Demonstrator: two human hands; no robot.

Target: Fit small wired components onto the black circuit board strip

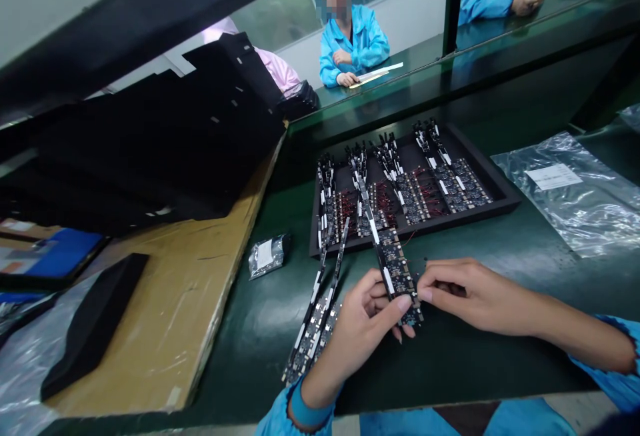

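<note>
Green bench (450,369): L hand (363,323) & R hand (470,296) pinch circuit strip (395,266), forearms converging, fingertips nearly touching.

Green bench (450,363) carries: black tray (505,207) at back, loose board strips (315,323) in front, foil bag (267,255) left of tray, clear bags (575,209) right, cardboard sheet (190,303) far left.

The left hand (367,319) and right hand (467,293) are bare. The smock is bright blue: the left sleeve (280,423) ends in a ribbed knit cuff, the right sleeve (623,373) in a gathered edge.
</note>
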